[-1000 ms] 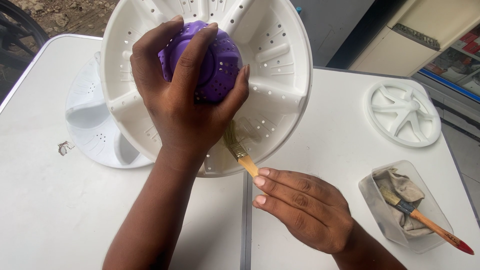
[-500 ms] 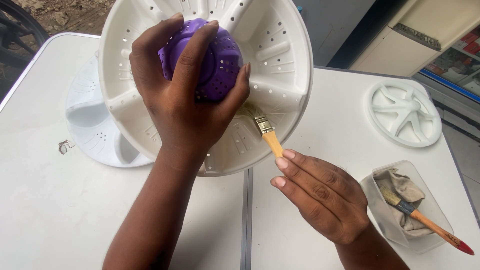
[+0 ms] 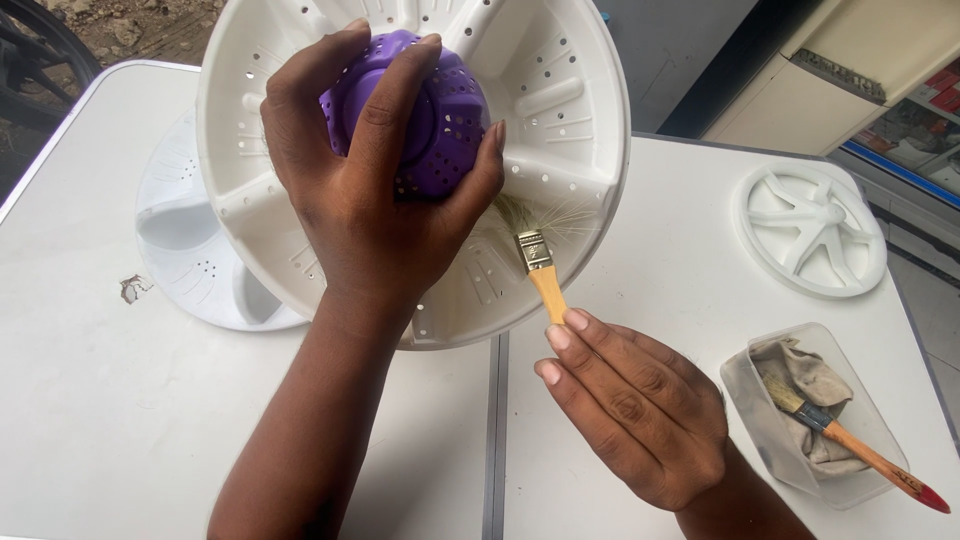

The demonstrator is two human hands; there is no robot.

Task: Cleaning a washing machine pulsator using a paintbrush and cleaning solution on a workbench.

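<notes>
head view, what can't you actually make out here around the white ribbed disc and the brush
- Purple perforated cap: left hand covers much of it.
- Large white ribbed plastic disc: top cut by the frame edge.
- Wooden-handled brush: bristles blurred; handle end hidden in right hand.
- Second white disc: mostly hidden behind the first.

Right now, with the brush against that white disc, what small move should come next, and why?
Probably sweep the brush along the ridged groove beside the purple cap. Its bristles are splayed against the white disc, and the left hand holds the disc tilted by that cap, while the right hand grips the handle.
</notes>
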